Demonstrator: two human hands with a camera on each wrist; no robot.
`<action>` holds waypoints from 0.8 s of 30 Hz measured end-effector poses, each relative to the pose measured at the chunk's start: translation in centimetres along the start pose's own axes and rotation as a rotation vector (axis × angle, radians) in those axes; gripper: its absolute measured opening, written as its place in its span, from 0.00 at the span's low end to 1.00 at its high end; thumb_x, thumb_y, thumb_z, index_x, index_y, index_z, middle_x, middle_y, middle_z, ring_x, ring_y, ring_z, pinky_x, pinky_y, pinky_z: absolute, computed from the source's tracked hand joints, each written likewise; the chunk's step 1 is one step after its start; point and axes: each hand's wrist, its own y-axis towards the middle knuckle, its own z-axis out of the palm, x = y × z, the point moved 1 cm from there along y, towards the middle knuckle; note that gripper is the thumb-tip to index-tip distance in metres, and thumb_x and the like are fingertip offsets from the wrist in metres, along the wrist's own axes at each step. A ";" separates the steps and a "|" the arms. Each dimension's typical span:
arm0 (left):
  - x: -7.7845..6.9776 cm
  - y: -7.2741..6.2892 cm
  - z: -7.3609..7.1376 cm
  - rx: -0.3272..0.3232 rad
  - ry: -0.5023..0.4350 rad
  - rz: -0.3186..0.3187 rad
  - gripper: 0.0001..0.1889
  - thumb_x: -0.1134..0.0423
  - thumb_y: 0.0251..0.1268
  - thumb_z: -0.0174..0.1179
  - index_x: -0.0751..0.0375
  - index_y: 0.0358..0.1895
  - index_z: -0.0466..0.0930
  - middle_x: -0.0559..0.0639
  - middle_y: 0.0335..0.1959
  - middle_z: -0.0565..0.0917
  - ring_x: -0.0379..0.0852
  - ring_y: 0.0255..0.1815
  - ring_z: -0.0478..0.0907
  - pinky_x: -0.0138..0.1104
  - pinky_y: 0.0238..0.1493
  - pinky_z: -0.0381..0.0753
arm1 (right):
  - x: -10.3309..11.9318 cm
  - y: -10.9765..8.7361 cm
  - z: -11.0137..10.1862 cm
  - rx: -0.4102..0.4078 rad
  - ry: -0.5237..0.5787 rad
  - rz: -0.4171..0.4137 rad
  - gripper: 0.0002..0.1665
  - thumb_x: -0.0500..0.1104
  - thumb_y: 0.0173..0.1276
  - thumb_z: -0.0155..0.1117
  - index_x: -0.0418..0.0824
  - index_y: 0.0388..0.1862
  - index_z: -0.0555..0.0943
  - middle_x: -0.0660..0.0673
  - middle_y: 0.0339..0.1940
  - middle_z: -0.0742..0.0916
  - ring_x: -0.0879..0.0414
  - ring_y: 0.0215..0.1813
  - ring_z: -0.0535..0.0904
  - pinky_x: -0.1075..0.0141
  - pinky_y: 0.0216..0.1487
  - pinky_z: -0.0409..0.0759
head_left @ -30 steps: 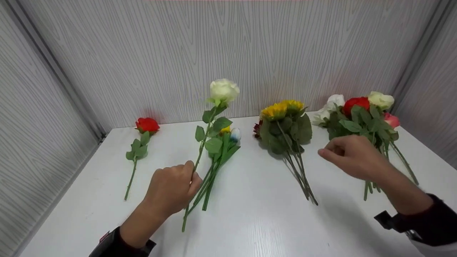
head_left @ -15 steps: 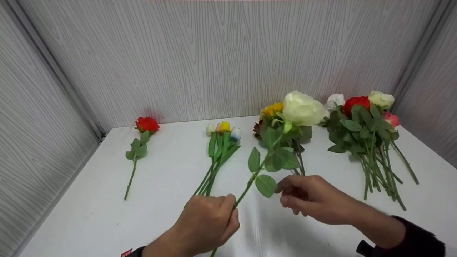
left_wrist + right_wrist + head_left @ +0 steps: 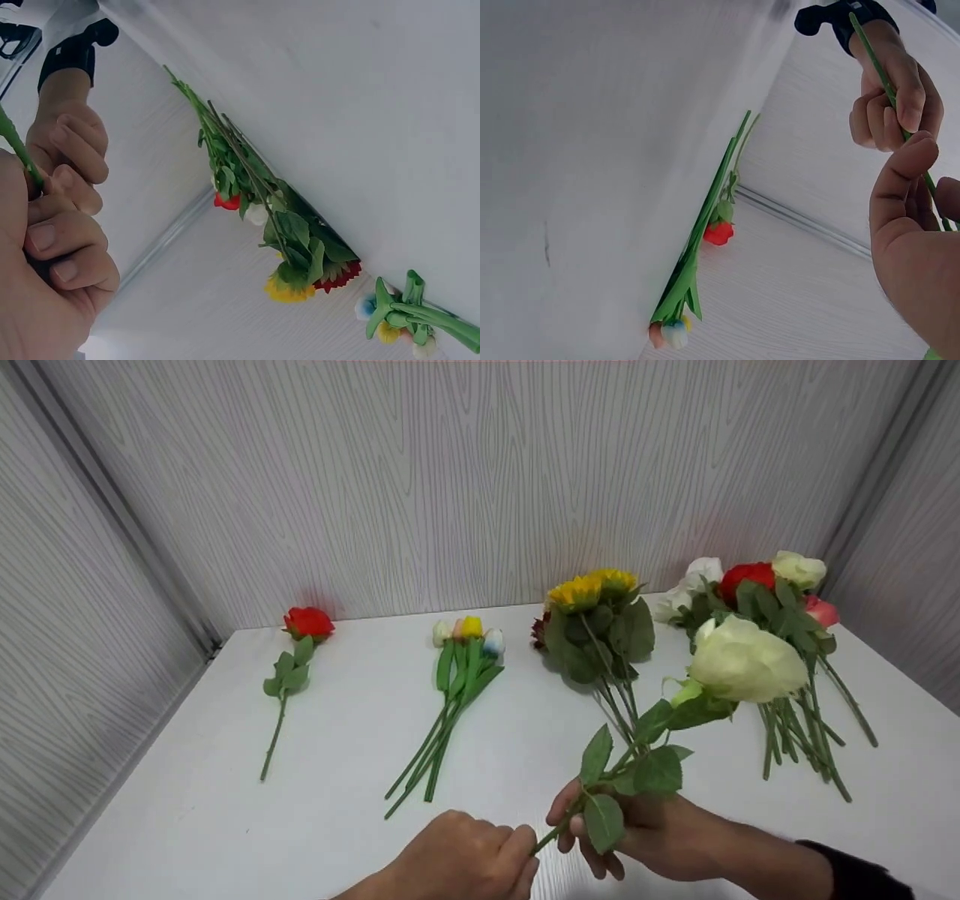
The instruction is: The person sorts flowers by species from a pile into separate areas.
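Note:
A white rose [image 3: 746, 660] with a green stem and leaves slants up to the right over the table. Near its lower end, my left hand [image 3: 472, 855] grips the stem in a fist; the right wrist view shows the stem end [image 3: 866, 45] sticking out past that fist. My right hand [image 3: 652, 832] is farther up, its fingers loosely curled around the stem, just below the leaves. Leaves cover part of that hand in the head view. In the left wrist view, my left hand [image 3: 60, 255] is close up, with the right hand [image 3: 71, 139] beyond it.
A single red rose [image 3: 308, 622] lies at the left of the white table [image 3: 187, 810]. Several tulips [image 3: 457, 660] lie left of centre, then sunflowers [image 3: 589, 592] with a dark red bloom. At the right is a pile of roses [image 3: 750, 585]. Grey wood-grain panels [image 3: 480, 472] enclose the table.
My left hand has carried the white rose right and toward me, tilting it rightward. My right hand has come left and down from near the rose pile to the stem.

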 end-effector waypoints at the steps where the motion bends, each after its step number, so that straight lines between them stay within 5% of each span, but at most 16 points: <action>1: 0.0 0.0 -0.1 0.013 -0.005 -0.001 0.18 0.60 0.74 0.40 0.51 0.20 0.64 0.37 0.08 0.59 0.30 0.14 0.42 0.25 0.18 0.37 | 0.0 0.0 0.0 -0.001 0.009 0.003 0.13 0.31 0.80 0.43 0.30 0.56 0.74 0.26 0.41 0.81 0.37 0.26 0.73 0.62 0.24 0.80; 6: 0.2 0.0 -0.6 0.099 -0.057 -0.034 0.18 0.55 0.71 0.56 0.51 0.21 0.66 0.38 0.09 0.59 0.30 0.13 0.43 0.24 0.17 0.38 | 0.1 0.0 -0.3 -0.035 -0.029 -0.034 0.13 0.30 0.80 0.41 0.30 0.54 0.74 0.29 0.38 0.81 0.40 0.25 0.75 0.62 0.22 0.79; 13: 1.9 -0.1 -1.7 0.159 -0.087 -0.145 0.16 0.53 0.73 0.57 0.53 0.25 0.72 0.39 0.10 0.65 0.30 0.11 0.54 0.21 0.15 0.46 | 1.0 0.0 -2.4 -0.169 -0.182 -0.097 0.13 0.29 0.80 0.40 0.31 0.46 0.75 0.35 0.28 0.81 0.51 0.23 0.77 0.61 0.17 0.76; 18: 4.2 -0.5 -2.6 0.208 -0.058 -0.292 0.15 0.51 0.75 0.55 0.55 0.31 0.76 0.40 0.11 0.70 0.30 0.12 0.56 0.21 0.15 0.54 | 1.9 -0.1 -4.6 -0.325 -0.387 -0.016 0.13 0.36 0.81 0.45 0.33 0.37 0.75 0.40 0.21 0.80 0.53 0.19 0.76 0.62 0.16 0.76; 24: 8.2 -2.0 -2.8 0.166 0.033 -0.455 0.13 0.53 0.72 0.58 0.57 0.30 0.76 0.40 0.12 0.70 0.31 0.13 0.55 0.23 0.15 0.55 | 2.1 -0.9 -8.5 -0.553 -0.618 0.161 0.16 0.44 0.80 0.52 0.36 0.32 0.74 0.45 0.19 0.80 0.54 0.17 0.76 0.62 0.19 0.77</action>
